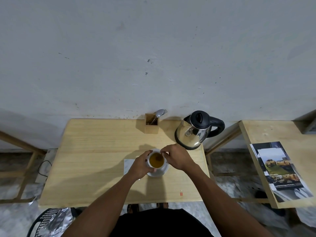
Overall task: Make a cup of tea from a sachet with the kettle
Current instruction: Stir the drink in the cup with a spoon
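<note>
On the wooden desk (89, 151), the left hand (142, 165) wraps the white cup (156, 161) of amber tea on its saucer (158, 173); the right hand (177, 158) pinches something at the rim. Beyond stand a cutlery holder (151, 124) and the kettle (196, 130).

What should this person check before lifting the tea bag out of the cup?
1. Round white cup steadied: ok, the left hand wraps its side.
2. Cup seated on the white saucer: ok.
3. Tea brewed: ok, the liquid is amber with a dark bag in it.
4. Grip on the bag's string: cannot tell; the right hand pinches at the rim, but the string is too small to see.
5. Steel kettle with black lid and handle out of the way: ok, it stands apart behind the cup.
6. Spot for the wet bag: not ok, no dish or bin is visible.
</note>
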